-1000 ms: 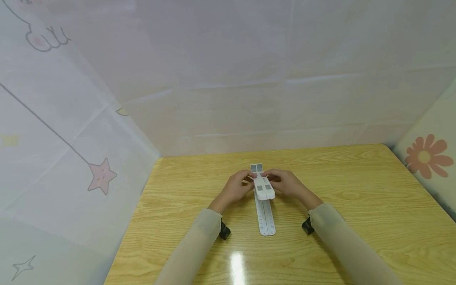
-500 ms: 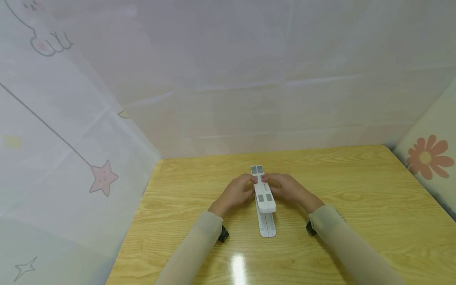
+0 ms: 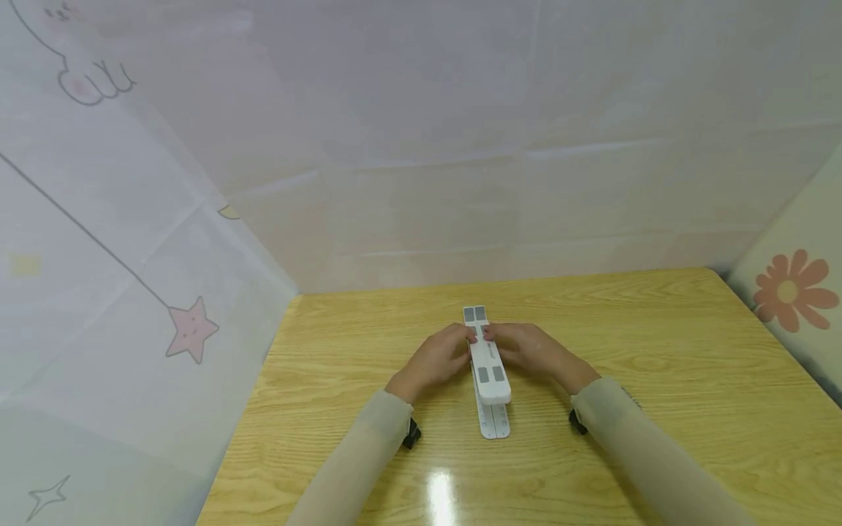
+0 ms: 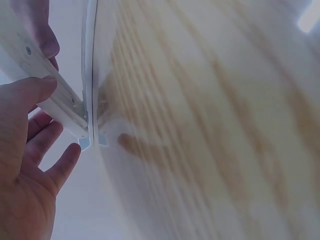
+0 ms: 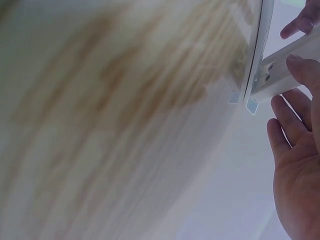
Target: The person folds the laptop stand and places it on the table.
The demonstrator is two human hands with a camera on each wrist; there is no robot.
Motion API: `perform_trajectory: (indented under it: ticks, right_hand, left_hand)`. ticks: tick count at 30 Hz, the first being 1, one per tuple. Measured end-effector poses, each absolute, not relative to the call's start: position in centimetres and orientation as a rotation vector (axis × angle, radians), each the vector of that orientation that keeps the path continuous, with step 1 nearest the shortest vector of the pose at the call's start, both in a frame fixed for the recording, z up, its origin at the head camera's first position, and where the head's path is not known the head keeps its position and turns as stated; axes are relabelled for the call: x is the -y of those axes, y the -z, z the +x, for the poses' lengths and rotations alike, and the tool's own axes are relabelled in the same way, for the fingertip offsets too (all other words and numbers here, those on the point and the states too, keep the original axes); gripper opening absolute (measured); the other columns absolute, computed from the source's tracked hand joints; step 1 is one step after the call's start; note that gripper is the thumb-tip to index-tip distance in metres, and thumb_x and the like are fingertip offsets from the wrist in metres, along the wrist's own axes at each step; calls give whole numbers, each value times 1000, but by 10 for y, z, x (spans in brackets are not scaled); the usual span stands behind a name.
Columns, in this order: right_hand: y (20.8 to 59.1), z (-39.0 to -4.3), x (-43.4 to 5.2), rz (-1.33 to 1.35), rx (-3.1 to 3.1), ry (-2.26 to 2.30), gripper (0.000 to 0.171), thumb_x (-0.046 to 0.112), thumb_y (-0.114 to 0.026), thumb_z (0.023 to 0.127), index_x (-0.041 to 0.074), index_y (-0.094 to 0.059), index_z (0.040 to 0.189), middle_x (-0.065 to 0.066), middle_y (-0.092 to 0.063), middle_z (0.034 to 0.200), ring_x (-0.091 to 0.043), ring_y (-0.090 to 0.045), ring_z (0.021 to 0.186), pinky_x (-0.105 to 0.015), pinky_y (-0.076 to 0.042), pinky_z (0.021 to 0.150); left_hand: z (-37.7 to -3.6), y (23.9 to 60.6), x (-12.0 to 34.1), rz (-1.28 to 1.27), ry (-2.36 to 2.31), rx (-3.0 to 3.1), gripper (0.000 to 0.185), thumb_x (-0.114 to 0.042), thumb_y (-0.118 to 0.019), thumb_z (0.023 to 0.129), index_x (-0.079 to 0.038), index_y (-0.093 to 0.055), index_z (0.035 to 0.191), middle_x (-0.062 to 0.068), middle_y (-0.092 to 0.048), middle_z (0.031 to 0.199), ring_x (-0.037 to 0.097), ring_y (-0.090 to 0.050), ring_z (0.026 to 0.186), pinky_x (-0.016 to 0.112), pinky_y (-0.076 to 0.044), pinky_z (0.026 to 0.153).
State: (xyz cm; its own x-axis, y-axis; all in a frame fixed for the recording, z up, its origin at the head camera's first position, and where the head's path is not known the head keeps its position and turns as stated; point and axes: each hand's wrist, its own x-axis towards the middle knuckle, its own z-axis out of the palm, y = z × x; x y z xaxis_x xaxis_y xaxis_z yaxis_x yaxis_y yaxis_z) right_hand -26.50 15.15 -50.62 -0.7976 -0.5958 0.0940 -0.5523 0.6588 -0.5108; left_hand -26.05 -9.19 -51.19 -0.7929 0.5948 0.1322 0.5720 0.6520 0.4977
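Observation:
A white folding laptop stand point(image 3: 488, 362) with grey pads lies lengthwise on the wooden table, its upper arm tilted up over a flat base with notches. My left hand point(image 3: 442, 354) holds the upper arm from the left near its far end, thumb point(image 4: 42, 89) along the side and fingers over the top. From the right, my right hand point(image 3: 531, 347) grips the same part, with its thumb point(image 5: 301, 67) against the side. In both wrist views the arm meets the base at a narrow angle by the hinge end.
The wooden table point(image 3: 342, 329) reaches to a pale cloth backdrop point(image 3: 421, 183) at the back and sides. A black wrist camera point(image 3: 411, 434) sits under the left sleeve, another black camera point(image 3: 577, 421) under the right. Light glares off the table's near part.
The near end of the stand's upper arm has swung down toward the base, covering more of it. Both hands have stayed on it, shifting slightly.

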Motion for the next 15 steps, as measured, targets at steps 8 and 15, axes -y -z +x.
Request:
perform_trajectory:
  ticks: [8,15]
  right_hand:
    - [510,-266,-153,-1039,-2825,741,28,29,-66,100,18,-68,126,-6,-62,141,-28,-59,129,-47,-49,108]
    - [510,-266,-150,-1075,-2825,705,23,26,-66,100,18,-69,122,-8,-63,139,-29,-60,128,-48,-50,106]
  left_hand:
    - [-261,516,91,1081,-724,-2875,19,-19,-65,100,-18,-61,118,-2,-60,134,15,-57,127,31,-47,109]
    - [-259,516,91,1103,-668,-2880,18,-19,-66,100,-18,-60,117,-1,-61,134,15,-57,127,30,-48,107]
